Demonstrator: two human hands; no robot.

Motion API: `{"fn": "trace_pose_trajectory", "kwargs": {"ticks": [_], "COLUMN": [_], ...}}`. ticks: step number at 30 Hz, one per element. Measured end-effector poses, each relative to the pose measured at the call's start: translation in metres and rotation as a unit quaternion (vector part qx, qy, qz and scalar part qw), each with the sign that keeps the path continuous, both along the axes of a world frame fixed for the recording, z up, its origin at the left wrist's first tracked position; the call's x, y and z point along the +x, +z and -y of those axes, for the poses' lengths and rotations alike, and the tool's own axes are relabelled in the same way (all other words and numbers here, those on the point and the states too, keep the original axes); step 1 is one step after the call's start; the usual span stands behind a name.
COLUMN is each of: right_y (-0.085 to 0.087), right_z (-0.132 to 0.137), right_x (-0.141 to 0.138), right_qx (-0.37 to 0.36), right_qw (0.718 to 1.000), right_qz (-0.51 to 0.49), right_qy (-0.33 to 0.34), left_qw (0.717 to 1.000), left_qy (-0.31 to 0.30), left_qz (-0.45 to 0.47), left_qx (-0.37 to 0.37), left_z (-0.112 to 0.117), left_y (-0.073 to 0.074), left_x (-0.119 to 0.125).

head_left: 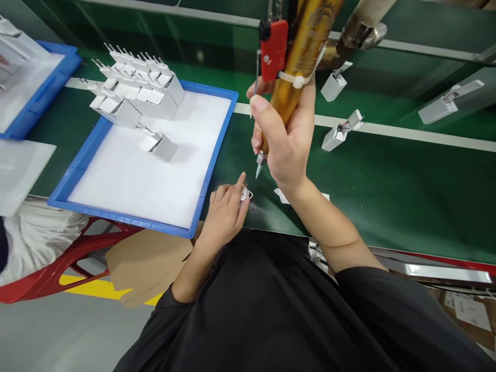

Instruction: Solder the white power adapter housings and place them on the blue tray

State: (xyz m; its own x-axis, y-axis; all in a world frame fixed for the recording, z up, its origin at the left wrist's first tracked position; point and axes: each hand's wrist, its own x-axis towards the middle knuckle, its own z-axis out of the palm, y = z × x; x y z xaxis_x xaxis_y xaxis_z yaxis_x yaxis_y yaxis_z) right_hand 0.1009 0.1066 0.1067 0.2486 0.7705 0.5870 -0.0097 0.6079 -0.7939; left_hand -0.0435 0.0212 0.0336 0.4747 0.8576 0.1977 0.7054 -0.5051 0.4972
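My right hand (291, 135) is wrapped round a gold pen-shaped tool (297, 57), which hangs above the bench. A red switch (273, 50) is tied to its side with a white cable tie, and its narrow pale tip (259, 169) points down. My left hand (226, 209) rests low on the green bench near the front edge, fingers closed on a small white plug part (245, 194) with metal bits. The tool's tip is up and to the right of that part, apart from it. A white scrap (281, 196) lies partly behind my right forearm.
To the left, a blue tray (217, 155) with white lining carries several white charger housings (143, 88) with metal pins, one standing apart. Open white housings (335, 138) stand on the green bench (406, 196) to the right. Another blue tray (34, 98) is at far left, near a red chair (58, 263).
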Motion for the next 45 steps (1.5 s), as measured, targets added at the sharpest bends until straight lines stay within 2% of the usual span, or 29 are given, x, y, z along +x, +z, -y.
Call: {"fn": "trace_pose_trajectory", "kwargs": {"ticks": [3,8,12,20,22,24,27,29,31,34,38,41,43,45], "right_y": [-0.001,0.006,0.010,0.008,0.011,0.013,0.014,0.016,0.019,0.028,0.039,0.044,0.046,0.048], "right_z": [-0.001,0.005,0.008,-0.011,-0.013,-0.014,-0.017,-0.019,-0.018,-0.014,-0.003,0.003,0.006,0.009], "right_x": [0.001,0.002,0.003,0.020,0.024,0.027,0.032,0.041,0.055,0.084,0.120,0.139,0.149,0.158], "right_qx": [0.005,-0.034,-0.056,-0.071,-0.101,-0.135,-0.149,-0.143,-0.152,-0.182,-0.210,-0.256,-0.290,-0.320], "right_qw": [1.000,0.998,0.996,0.993,0.989,0.982,0.979,0.977,0.968,0.940,0.890,0.849,0.829,0.812], "right_qz": [0.017,0.049,0.060,0.089,0.109,0.129,0.139,0.150,0.182,0.266,0.399,0.462,0.478,0.487], "right_qy": [-0.009,-0.021,-0.020,0.017,0.017,0.009,0.011,0.039,0.079,0.115,0.071,0.018,-0.015,-0.037], "left_qw": [0.999,0.991,0.987,0.974,0.978,0.985,0.987,0.987,0.984,0.965,0.951,0.939,0.927,0.922], "left_qy": [0.021,0.099,0.123,0.150,0.158,0.160,0.143,0.134,0.164,0.244,0.252,0.258,0.276,0.269], "left_qz": [0.028,0.071,0.082,0.167,0.135,0.047,-0.073,-0.088,-0.071,-0.069,-0.145,-0.197,-0.204,-0.185], "left_qx": [0.033,0.050,0.069,0.016,0.030,0.041,0.014,-0.004,0.005,0.059,0.101,0.110,0.150,0.207], "left_z": [0.002,0.004,0.005,0.010,0.011,0.013,0.016,0.014,0.003,-0.031,-0.088,-0.108,-0.107,-0.103], "left_y": [-0.004,-0.015,-0.022,-0.030,-0.033,-0.034,-0.025,-0.014,-0.002,0.011,0.005,0.001,0.012,0.035], "left_x": [0.004,0.013,0.018,0.025,0.024,0.022,0.017,0.010,-0.003,-0.039,-0.090,-0.105,-0.103,-0.090]}}
